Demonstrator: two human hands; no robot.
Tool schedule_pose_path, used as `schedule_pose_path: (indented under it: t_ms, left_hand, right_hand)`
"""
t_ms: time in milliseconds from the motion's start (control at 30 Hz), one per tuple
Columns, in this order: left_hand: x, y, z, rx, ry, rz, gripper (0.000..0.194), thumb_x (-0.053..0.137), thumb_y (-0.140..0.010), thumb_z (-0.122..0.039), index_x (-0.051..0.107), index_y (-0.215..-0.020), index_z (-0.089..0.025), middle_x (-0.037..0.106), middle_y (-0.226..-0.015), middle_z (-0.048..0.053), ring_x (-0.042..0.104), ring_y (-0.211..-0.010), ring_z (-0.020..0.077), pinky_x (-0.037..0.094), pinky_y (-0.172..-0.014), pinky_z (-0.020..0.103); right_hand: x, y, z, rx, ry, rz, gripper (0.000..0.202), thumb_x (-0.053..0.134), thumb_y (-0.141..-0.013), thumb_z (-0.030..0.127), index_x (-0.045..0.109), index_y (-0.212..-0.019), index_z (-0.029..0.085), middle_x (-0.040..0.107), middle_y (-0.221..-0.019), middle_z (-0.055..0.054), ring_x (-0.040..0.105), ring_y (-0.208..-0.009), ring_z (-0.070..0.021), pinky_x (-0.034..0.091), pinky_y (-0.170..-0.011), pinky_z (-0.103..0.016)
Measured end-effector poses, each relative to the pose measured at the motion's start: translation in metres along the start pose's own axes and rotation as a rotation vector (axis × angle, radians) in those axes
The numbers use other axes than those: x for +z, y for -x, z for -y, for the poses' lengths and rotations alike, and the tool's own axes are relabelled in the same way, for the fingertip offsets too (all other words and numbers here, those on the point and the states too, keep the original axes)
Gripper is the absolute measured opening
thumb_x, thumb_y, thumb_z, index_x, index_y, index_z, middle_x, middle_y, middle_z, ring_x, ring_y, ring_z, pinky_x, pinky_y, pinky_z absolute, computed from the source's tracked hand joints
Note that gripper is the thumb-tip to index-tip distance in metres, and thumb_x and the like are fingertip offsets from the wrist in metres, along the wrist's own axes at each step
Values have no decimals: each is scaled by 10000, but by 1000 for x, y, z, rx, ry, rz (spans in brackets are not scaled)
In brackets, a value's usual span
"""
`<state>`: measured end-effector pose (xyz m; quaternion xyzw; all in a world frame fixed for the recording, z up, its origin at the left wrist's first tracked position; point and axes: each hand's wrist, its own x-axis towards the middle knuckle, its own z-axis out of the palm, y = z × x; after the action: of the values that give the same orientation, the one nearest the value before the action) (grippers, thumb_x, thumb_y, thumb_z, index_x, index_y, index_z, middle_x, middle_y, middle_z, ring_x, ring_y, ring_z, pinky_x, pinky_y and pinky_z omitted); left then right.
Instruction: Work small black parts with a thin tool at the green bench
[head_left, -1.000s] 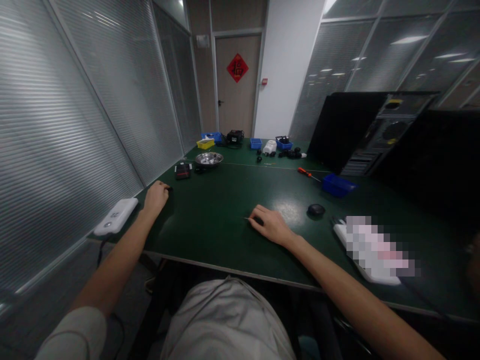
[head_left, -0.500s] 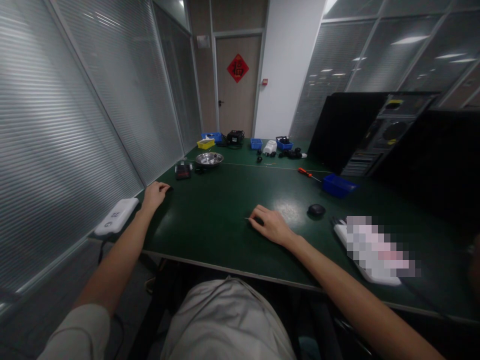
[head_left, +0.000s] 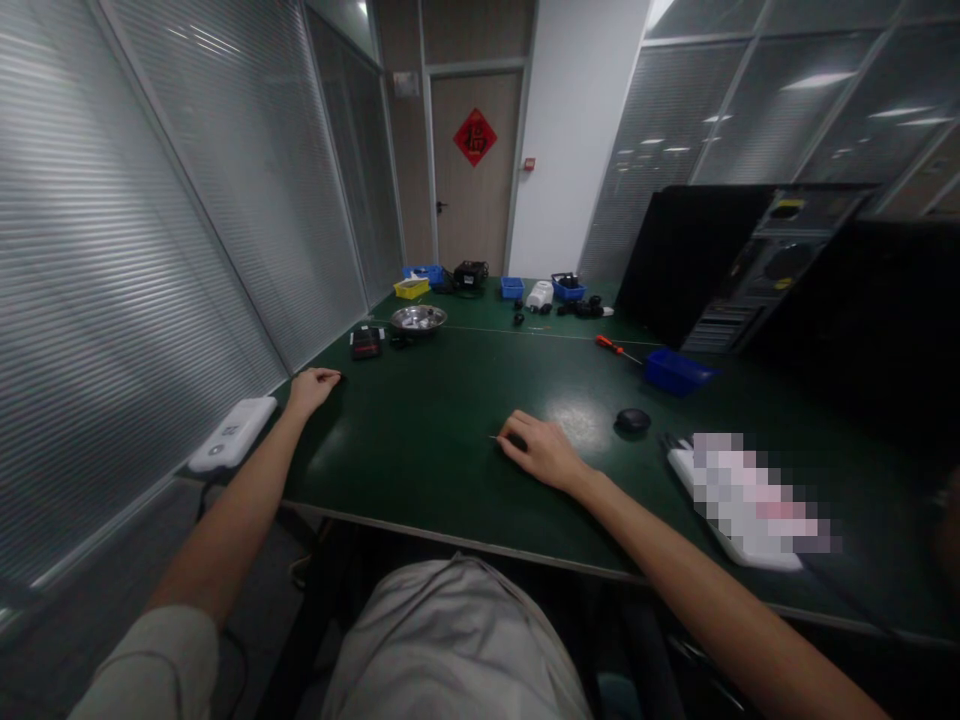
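Note:
My left hand (head_left: 313,387) is at the table's left side, its thumb and fingertips pinched together. A small dark thing shows at the fingertips, too small to name. In front of it lies a flat dark case (head_left: 367,344) with red marks, beside a metal bowl (head_left: 418,319) of small parts. My right hand (head_left: 541,448) rests on the table near the middle, fingers curled and pinching a thin pale metal piece (head_left: 493,437); its tip pokes out to the left. To the right of that hand sits a black computer mouse (head_left: 633,421).
An orange-handled screwdriver (head_left: 609,346) leans toward a blue tray (head_left: 679,372). Dark computer cases (head_left: 697,260) stand at right. A white device (head_left: 234,432) sits at the left edge. A pixelated white object (head_left: 750,505) lies at right. Small bins (head_left: 512,288) line the back of the green table (head_left: 420,440).
My left hand has shifted slightly forward and to the right, its fingers flatter, and less of the dark thing shows. My right hand has stayed in place.

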<state>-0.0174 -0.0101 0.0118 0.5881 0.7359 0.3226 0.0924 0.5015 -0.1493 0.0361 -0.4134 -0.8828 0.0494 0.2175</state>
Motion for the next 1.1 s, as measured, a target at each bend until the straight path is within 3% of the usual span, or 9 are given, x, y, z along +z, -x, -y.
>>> schedule_pose_path:
  t_ms: [67, 133, 233, 333, 400, 467, 600, 1100]
  left_hand:
    - [0, 4, -10, 3, 23, 43, 303, 679, -822, -401, 803, -1026, -213, 780, -1084, 81, 696, -1023, 276, 520, -945, 369]
    - [5, 15, -31, 63, 92, 161, 322, 712, -804, -449, 805, -1023, -231, 776, -1118, 66, 686, -1067, 270, 508, -982, 360]
    - [22, 47, -85, 263, 227, 444, 378, 739, -801, -511, 803, -1049, -232, 757, -1163, 71, 669, -1098, 262, 497, -1002, 359]
    - [50, 93, -148, 515, 325, 673, 355, 724, -850, -496, 799, -1074, -230, 736, -1137, 75, 672, -1017, 230, 517, -911, 340]
    - [68, 124, -182, 673, 367, 680, 323, 714, -878, -467, 797, -1073, -223, 720, -1054, 71, 656, -898, 196, 508, -810, 311]
    - [79, 147, -202, 770, 391, 662, 293, 699, -910, -434, 793, -1078, -213, 695, -1010, 68, 622, -817, 166, 485, -748, 289]
    - [81, 165, -211, 796, 428, 617, 266, 677, -945, -399, 787, -1089, -204, 669, -1003, 68, 596, -782, 148, 476, -738, 279]
    - [75, 166, -208, 844, 453, 622, 234, 707, -937, -377, 796, -1075, -211, 687, -1026, 72, 634, -886, 175, 483, -835, 301]
  right_hand:
    - [0, 0, 0, 4, 0, 1, 142, 548, -1040, 344, 634, -1028, 232, 645, -1036, -21, 616, -792, -144, 372, -660, -254]
    - [0, 0, 1, 5, -4, 3, 144, 547, -1041, 346, 633, -1027, 231, 643, -1033, -19, 610, -780, -140, 371, -659, -254]
    - [0, 0, 1, 11, -16, -7, 137, 551, -1038, 342, 630, -1016, 231, 645, -1020, -16, 604, -773, -138, 374, -666, -253]
    - [0, 0, 1, 12, -46, -21, 124, 558, -1032, 334, 629, -1010, 234, 649, -1017, -16, 610, -796, -144, 394, -691, -255]
    - [0, 1, 1, 12, -74, -32, 118, 562, -1028, 329, 630, -1005, 235, 649, -1009, -18, 614, -811, -150, 413, -714, -261]
    - [-1, 2, 0, 14, -102, -43, 109, 569, -1020, 320, 632, -996, 235, 648, -990, -19, 617, -825, -157, 429, -733, -268]
    - [-1, 2, 1, 28, -126, -48, 98, 580, -1006, 299, 637, -967, 229, 645, -961, -22, 612, -813, -159, 439, -739, -274]
    - [-2, 2, 11, 2, -97, -27, 118, 572, -1022, 317, 643, -982, 232, 641, -979, -16, 616, -807, -151, 416, -712, -264]
